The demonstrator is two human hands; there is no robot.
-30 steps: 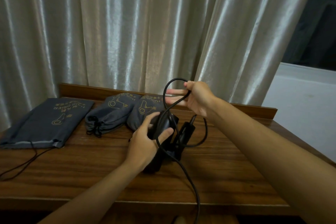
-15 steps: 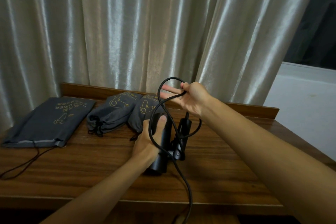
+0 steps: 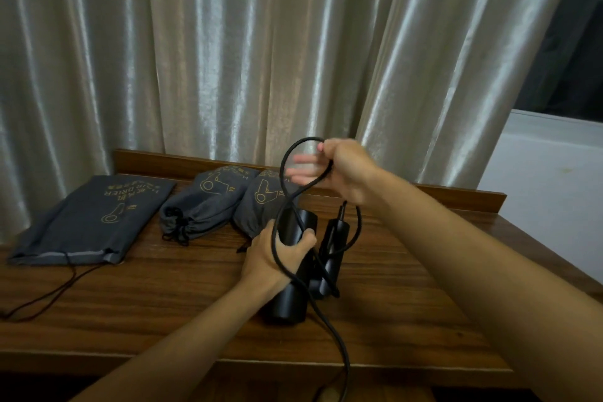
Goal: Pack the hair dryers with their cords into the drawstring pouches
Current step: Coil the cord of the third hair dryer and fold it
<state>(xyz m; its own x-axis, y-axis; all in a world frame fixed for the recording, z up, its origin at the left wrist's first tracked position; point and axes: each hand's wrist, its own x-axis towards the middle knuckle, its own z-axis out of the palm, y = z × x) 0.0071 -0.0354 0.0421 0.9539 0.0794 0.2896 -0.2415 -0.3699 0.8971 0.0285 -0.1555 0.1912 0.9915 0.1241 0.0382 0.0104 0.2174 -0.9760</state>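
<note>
Progress is judged at roughly two of three units packed, with the third in preparation.

Nearest the viewer, the free run of the black cord (image 3: 332, 336) is seen dropping over the front edge of the bench (image 3: 130, 320) and out of view below; its plug end cannot be confirmed. This length is judged not yet gathered.

Next, the black hair dryer (image 3: 295, 274) is found lying on the bench, barrel pointing toward the viewer, its folded handle alongside on the right. The left hand (image 3: 277, 258) is wrapped over the barrel, fingers and thumb curled round it, a strand of cord passing across the back of that hand. The dryer is thus inside the left grip and resting on the bench at once.

Further back and raised, the right hand (image 3: 339, 170) is noted holding a loop of the cord, thumb and curled fingers closed on it while two fingers are extended leftward. The loop stands above the dryer, clear of the bench.

Beyond, two filled pouches (image 3: 208, 206) are observed side by side, the left one drawn shut; the mouth of the right one is hidden by the left hand. An empty flat pouch (image 3: 98, 219) lies well to the left, mouth toward the viewer, drawstring trailing. Coiling, insertion and closing are judged outstanding.
</note>
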